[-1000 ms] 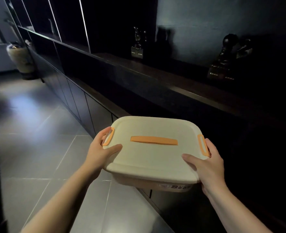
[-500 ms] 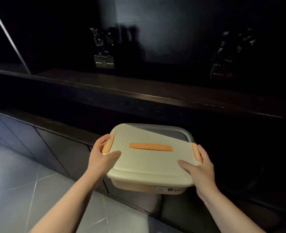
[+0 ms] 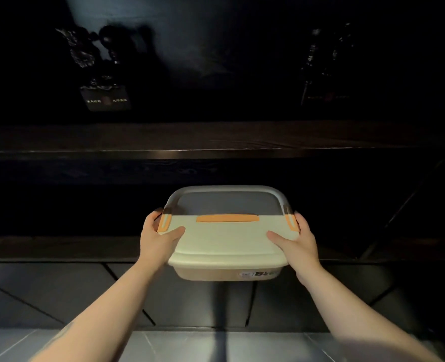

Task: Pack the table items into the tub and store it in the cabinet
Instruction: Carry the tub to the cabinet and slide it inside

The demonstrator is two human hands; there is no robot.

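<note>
Tub, lid on, now pokes halfway into the dark cabinet opening at centre frame. Left hand and right hand each clasp a side, thumbs on top. Storing looks nearly done.

I see the tub, a cream-coloured rectangular box with rounded corners, lid on. An orange handle strip lies flat across the middle of the lid, and an orange clip sits at each short end. It is held level in the air, long side toward me, in front of the dark cabinet. Its far half lies in shadow and looks grey; the near half is lit. A small printed label shows on the near wall, too blurred for me to read.
</note>
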